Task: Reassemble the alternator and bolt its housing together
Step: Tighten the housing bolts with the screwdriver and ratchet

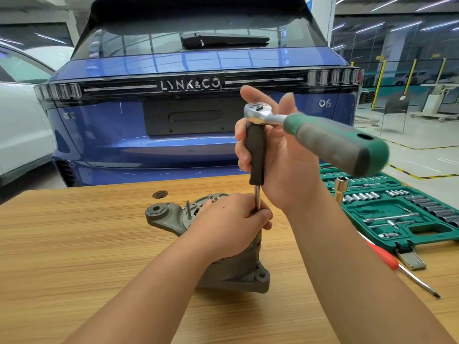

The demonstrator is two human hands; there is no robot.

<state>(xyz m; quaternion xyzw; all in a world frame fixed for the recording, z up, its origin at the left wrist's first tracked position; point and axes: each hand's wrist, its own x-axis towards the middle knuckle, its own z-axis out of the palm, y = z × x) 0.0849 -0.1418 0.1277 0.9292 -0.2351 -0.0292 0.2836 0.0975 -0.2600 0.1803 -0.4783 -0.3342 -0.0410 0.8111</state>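
The grey alternator (164, 217) stands on the wooden table (74, 232), partly hidden under my left hand (231, 222). A long bolt sticks up from its housing near the left lug. My left hand pinches the steel shaft (257, 198) of a black-handled driver extension (255, 150) just above the housing. My right hand (280, 155) grips that black handle near the top, where the chrome head of a ratchet (258, 112) sits. The ratchet's green and grey handle (340, 142) juts out to the right.
An open green socket case (407, 212) with several sockets lies at the right. A brass-coloured socket (339, 189) stands at its left edge. A red-handled screwdriver (397, 264) lies in front of the case. A blue car (193, 95) is parked just behind the table.
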